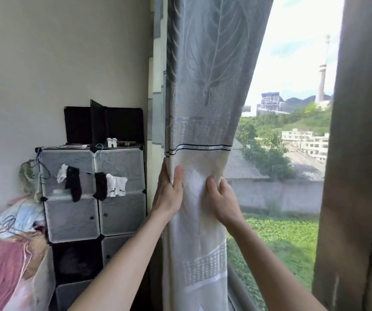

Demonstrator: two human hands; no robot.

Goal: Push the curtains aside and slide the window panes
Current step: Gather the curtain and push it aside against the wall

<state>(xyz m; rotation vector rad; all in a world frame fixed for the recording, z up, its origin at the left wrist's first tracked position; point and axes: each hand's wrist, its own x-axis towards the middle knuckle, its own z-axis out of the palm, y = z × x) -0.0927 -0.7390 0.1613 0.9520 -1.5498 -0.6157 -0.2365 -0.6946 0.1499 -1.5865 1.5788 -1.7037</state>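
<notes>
- Left hand clamped on left edge of sheer curtain, fingers wrapped behind the fold, thumb in front.
- Right hand pinching the same curtain's right edge, fabric bunched between both hands.
- Curtain gathered at left side of window, against the wall corner; lower part hangs straight, upper part slants right toward the rail.
- Risk: hard sideways pull with top lagging, likely strain on hooks or rail; rail itself out of view, cannot confirm.
- Risk: thin lace weave, tight pinch plus tug, possible snag or tear at the grip.
- Risk: letting go without tucking it, probable swing back over the glass, blocking the slide.
- Brown curtain at right edge, covering that side; untouched, needs pushing too.
- Window pane exposed between the two curtains; handle or latch not visible, open or closed cannot tell.
- Risk: hem caught in sill track when pane slides.
- Cube cabinet with socks on hanger just beside left elbow path; possible knock.
</notes>
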